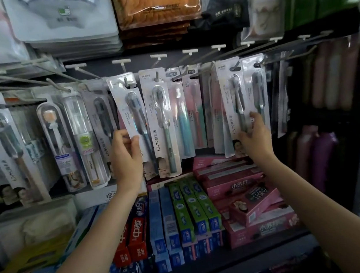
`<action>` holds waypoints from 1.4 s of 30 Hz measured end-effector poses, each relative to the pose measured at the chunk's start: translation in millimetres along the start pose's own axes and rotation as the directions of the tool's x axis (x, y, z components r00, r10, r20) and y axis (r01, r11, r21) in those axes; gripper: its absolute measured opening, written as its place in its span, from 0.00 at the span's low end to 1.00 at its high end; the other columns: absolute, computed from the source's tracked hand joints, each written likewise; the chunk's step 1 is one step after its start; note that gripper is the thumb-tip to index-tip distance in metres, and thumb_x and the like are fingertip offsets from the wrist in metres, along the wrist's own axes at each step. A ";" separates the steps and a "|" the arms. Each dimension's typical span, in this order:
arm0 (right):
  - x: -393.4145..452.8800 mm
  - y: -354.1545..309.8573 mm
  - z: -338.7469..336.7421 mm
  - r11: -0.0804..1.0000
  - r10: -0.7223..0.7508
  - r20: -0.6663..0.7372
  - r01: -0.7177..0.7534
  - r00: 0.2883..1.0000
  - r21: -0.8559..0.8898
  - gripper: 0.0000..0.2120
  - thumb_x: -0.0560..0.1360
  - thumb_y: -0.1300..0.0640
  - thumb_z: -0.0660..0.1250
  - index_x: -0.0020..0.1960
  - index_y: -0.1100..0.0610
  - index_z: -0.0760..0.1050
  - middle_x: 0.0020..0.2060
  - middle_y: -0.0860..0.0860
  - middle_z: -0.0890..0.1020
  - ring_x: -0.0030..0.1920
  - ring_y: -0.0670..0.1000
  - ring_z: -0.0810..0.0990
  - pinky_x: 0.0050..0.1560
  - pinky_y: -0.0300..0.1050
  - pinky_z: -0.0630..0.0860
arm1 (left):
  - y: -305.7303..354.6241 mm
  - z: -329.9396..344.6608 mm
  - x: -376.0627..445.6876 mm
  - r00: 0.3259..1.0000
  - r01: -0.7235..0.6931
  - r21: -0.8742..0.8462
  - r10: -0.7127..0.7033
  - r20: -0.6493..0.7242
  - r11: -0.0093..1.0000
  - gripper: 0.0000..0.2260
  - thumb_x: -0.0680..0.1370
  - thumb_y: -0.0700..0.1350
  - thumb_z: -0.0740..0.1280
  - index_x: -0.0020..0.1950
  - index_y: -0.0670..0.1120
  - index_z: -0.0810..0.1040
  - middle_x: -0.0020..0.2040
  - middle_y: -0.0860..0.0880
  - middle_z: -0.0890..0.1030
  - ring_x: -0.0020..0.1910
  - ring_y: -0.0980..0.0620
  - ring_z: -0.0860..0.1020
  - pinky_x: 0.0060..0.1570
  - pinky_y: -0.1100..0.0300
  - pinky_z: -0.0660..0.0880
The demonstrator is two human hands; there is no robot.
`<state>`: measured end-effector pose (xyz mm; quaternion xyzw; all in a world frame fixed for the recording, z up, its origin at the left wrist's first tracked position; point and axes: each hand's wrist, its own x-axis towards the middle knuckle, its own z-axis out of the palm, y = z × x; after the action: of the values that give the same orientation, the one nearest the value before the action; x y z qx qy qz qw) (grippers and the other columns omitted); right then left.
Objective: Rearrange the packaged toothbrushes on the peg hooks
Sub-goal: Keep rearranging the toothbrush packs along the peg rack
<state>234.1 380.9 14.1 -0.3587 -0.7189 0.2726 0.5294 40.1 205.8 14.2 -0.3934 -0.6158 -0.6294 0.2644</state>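
My left hand (pixel 126 155) pinching the tilted white-carded dark toothbrush pack (pixel 130 111) hanging on a metal peg hook (pixel 125 80), my right hand (pixel 255 136) gripping the lower edge of another white-carded toothbrush pack (pixel 234 101) on its peg, boxed toothpastes (pixel 185 214) on the shelf below

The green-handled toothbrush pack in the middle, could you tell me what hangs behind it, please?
Behind the green-handled toothbrush pack, a teal toothbrush pack shows at its right edge. Whatever hangs directly behind on its own hook is covered.
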 end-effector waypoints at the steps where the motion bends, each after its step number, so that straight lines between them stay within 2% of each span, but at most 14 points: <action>1: 0.3 -0.2 -1.2 1.000 0.007 0.003 -0.007 1.000 0.008 0.23 0.75 0.66 0.62 0.68 0.58 0.61 0.49 0.57 0.75 0.49 0.57 0.77 0.52 0.58 0.76 | 1.3 -0.3 -0.3 1.000 0.001 -0.002 -0.001 -0.001 1.000 0.07 0.79 0.41 0.61 0.53 0.39 0.70 0.41 0.49 0.72 0.38 0.52 0.71 0.36 0.69 0.67; 3: 1.8 -0.8 -3.7 0.998 0.035 0.053 -0.038 0.998 0.050 0.24 0.76 0.67 0.61 0.69 0.59 0.60 0.49 0.56 0.76 0.47 0.54 0.78 0.44 0.49 0.77 | 5.4 -0.7 -1.4 1.000 0.003 -0.016 -0.003 -0.003 1.000 0.05 0.79 0.41 0.61 0.53 0.40 0.70 0.38 0.52 0.71 0.36 0.56 0.71 0.35 0.75 0.67; 6: 0.4 -5.3 -4.7 0.997 0.049 0.122 -0.055 0.991 0.045 0.25 0.76 0.66 0.62 0.70 0.60 0.59 0.40 0.47 0.72 0.43 0.49 0.75 0.33 0.33 0.68 | 12.0 -1.8 -3.0 1.000 0.003 -0.037 -0.003 -0.001 0.999 0.04 0.79 0.39 0.62 0.51 0.44 0.68 0.38 0.57 0.70 0.36 0.62 0.70 0.36 0.77 0.68; 7: -0.9 -7.2 -3.9 0.997 0.053 0.125 -0.059 0.991 0.041 0.25 0.75 0.66 0.63 0.69 0.60 0.59 0.41 0.48 0.73 0.45 0.51 0.75 0.36 0.32 0.69 | 12.2 -2.8 -3.0 1.000 0.009 -0.044 -0.008 0.005 0.999 0.04 0.78 0.39 0.62 0.51 0.44 0.68 0.38 0.57 0.70 0.36 0.62 0.70 0.36 0.77 0.68; 10: -11.3 -8.7 1.2 1.000 0.006 -0.016 -0.006 1.000 0.000 0.25 0.74 0.66 0.65 0.68 0.62 0.60 0.59 0.59 0.69 0.59 0.57 0.71 0.56 0.43 0.70 | 8.1 -10.4 -0.5 0.999 0.041 -0.062 -0.039 0.036 0.997 0.06 0.78 0.41 0.63 0.53 0.40 0.72 0.39 0.52 0.73 0.37 0.58 0.72 0.36 0.76 0.69; 13: -30.1 -24.8 8.9 0.974 -0.222 -0.228 0.228 0.948 0.000 0.20 0.74 0.65 0.65 0.64 0.62 0.65 0.59 0.58 0.66 0.59 0.54 0.68 0.62 0.46 0.67 | 4.3 -22.7 4.6 0.998 0.036 -0.028 -0.034 0.057 0.999 0.08 0.77 0.42 0.64 0.54 0.39 0.73 0.42 0.49 0.76 0.39 0.56 0.74 0.37 0.75 0.69; 17: -51.7 -65.4 42.8 0.908 -0.418 0.110 0.416 0.902 0.041 0.26 0.73 0.56 0.69 0.66 0.63 0.63 0.59 0.56 0.69 0.59 0.50 0.68 0.60 0.36 0.64 | 7.1 -34.3 10.1 0.994 0.065 -0.008 -0.064 0.094 0.998 0.07 0.77 0.42 0.64 0.54 0.43 0.74 0.40 0.56 0.74 0.40 0.58 0.73 0.39 0.74 0.68; 21: -56.6 -87.6 80.1 0.968 -0.247 0.318 0.216 0.915 0.131 0.33 0.71 0.54 0.71 0.70 0.61 0.59 0.63 0.57 0.70 0.62 0.53 0.70 0.63 0.44 0.69 | 8.6 -46.6 16.4 0.992 0.031 0.064 -0.039 0.124 0.997 0.10 0.77 0.41 0.64 0.57 0.41 0.74 0.44 0.54 0.75 0.42 0.58 0.73 0.39 0.78 0.67; 23: -52.9 -88.8 80.1 0.977 -0.128 0.314 0.066 0.941 0.203 0.26 0.74 0.60 0.68 0.68 0.60 0.61 0.53 0.52 0.75 0.50 0.49 0.76 0.50 0.34 0.73 | 7.6 -55.1 22.2 0.991 0.005 0.112 -0.020 0.134 0.994 0.11 0.77 0.40 0.64 0.59 0.39 0.74 0.46 0.50 0.75 0.45 0.55 0.73 0.41 0.74 0.67; 25: -45.6 -82.2 72.4 0.966 -0.074 0.254 0.006 0.964 0.258 0.18 0.75 0.64 0.64 0.64 0.62 0.65 0.44 0.48 0.75 0.43 0.49 0.77 0.43 0.35 0.76 | 6.0 -62.7 27.8 0.987 -0.029 0.160 0.003 0.158 0.987 0.11 0.77 0.40 0.64 0.59 0.39 0.74 0.46 0.49 0.76 0.45 0.54 0.73 0.42 0.72 0.67; 27: -34.7 -74.2 60.7 0.970 -0.064 0.187 0.018 0.980 0.241 0.15 0.76 0.65 0.63 0.61 0.62 0.67 0.46 0.50 0.75 0.44 0.49 0.75 0.41 0.40 0.74 | 6.5 -67.4 31.0 0.985 -0.058 0.183 0.026 0.173 0.981 0.10 0.77 0.40 0.63 0.58 0.40 0.75 0.45 0.50 0.76 0.45 0.54 0.74 0.41 0.72 0.67; 31: -15.8 -65.3 43.1 0.978 -0.160 0.145 0.137 0.976 0.154 0.13 0.76 0.65 0.62 0.60 0.61 0.69 0.46 0.50 0.75 0.44 0.49 0.74 0.33 0.32 0.68 | 8.6 -66.2 31.3 0.985 -0.067 0.210 0.032 0.168 0.975 0.09 0.77 0.39 0.64 0.57 0.40 0.75 0.45 0.49 0.76 0.43 0.53 0.74 0.44 0.64 0.69; 37: -15.9 -59.1 43.4 0.975 -0.162 0.200 0.126 0.966 0.183 0.13 0.75 0.62 0.65 0.59 0.60 0.70 0.46 0.50 0.76 0.43 0.52 0.77 0.43 0.45 0.76 | 9.5 -61.7 27.3 0.984 -0.042 0.180 0.010 0.175 0.983 0.09 0.77 0.38 0.64 0.57 0.39 0.75 0.44 0.50 0.75 0.43 0.55 0.73 0.40 0.73 0.67; 42: -14.6 -60.0 46.7 0.974 -0.150 0.219 0.107 0.964 0.198 0.14 0.76 0.62 0.64 0.60 0.60 0.69 0.48 0.52 0.76 0.41 0.49 0.76 0.37 0.36 0.73 | 10.5 -60.9 25.8 0.985 -0.029 0.158 0.001 0.174 0.987 0.09 0.77 0.38 0.64 0.56 0.40 0.75 0.45 0.49 0.76 0.42 0.57 0.73 0.40 0.77 0.68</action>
<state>178.5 333.0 38.6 -0.2262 -0.7695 0.3428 0.4890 24.1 148.8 45.5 -0.4290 -0.6819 -0.5394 0.2450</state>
